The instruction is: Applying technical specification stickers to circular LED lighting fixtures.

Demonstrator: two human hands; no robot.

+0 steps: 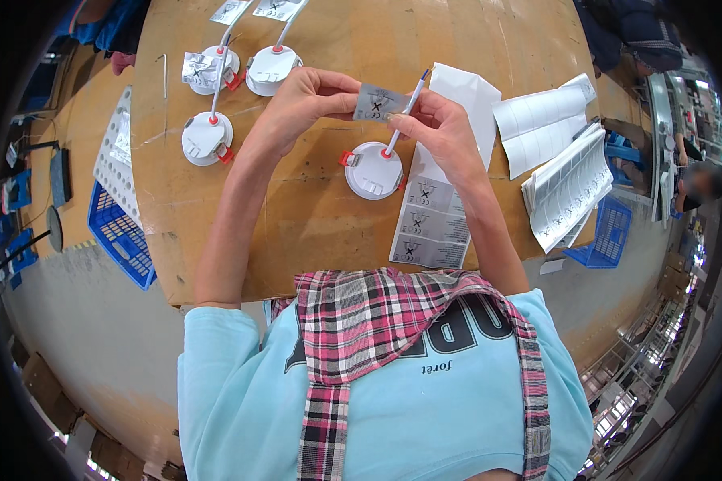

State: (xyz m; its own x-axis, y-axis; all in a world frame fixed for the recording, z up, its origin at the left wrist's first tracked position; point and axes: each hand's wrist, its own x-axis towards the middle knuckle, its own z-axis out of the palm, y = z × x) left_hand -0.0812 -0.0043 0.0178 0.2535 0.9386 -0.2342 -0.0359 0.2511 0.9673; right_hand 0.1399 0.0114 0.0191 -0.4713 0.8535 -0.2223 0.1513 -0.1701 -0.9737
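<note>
A silver-grey printed sticker [375, 103] is stretched between my two hands. My left hand [317, 98] pinches its left end. With thumb and fingers my right hand [440, 128] presses the other end against the white cable [409, 111] of a round white downlight [374, 171]. That downlight lies on the table below my hands, with red-tipped spring clips at its sides and its cable standing up. Beneath my right forearm a sheet of the same grey stickers [430, 224] lies flat, its bare white backing reaching toward the far side.
Several more downlights [207, 139] sit at the far left, some with stickers on their cables. Folded label sheets [565, 188] are stacked at the right of the wooden table [297, 232]. Blue crates [122, 234] stand beside the table on both sides. A person [702, 183] is at the far right.
</note>
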